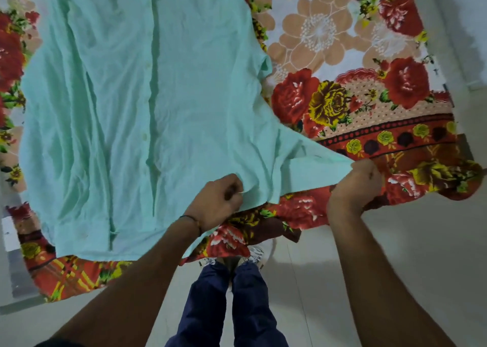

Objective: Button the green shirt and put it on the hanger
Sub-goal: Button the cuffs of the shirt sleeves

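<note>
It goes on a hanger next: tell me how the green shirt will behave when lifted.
Probably floppy: the green shirt lies creased on the bedsheet and pulls into a point where the right hand grips it. Likely light: it bunches in the left hand.

A floral bedsheet (342, 43) carries the green shirt (131, 109), spread flat.
</note>
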